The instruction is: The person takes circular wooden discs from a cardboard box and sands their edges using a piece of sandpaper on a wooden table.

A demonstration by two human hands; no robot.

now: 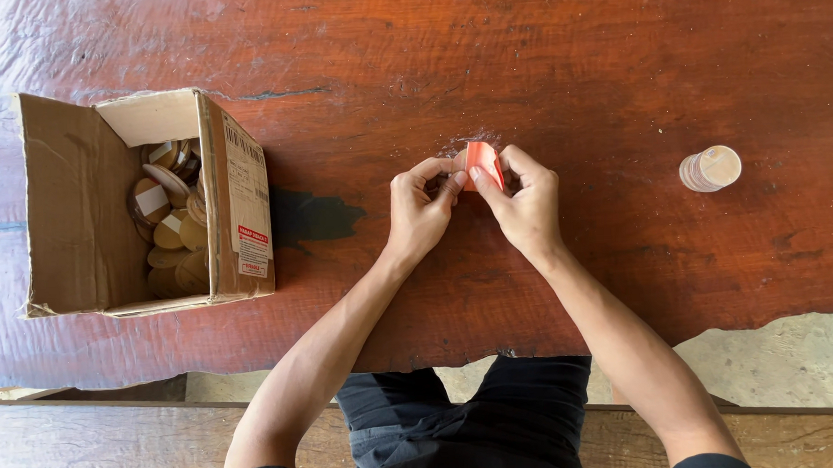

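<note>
Both your left hand [420, 206] and right hand [525, 199] pinch the small orange piece [481, 162] at table centre, fingertips closed on its edges. Uneven pull could tear or drop it. Box [78, 211] of wooden discs [173, 226] at 9 o'clock, disc stack [710, 169] at 3 o'clock; a careless elbow might topple that.

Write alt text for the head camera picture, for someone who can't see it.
Seen from above, a person's left hand and right hand together pinch a small orange piece over a dark red wooden table. An open cardboard box of round wooden discs sits at the left, and a short stack of discs stands at the right.
</note>
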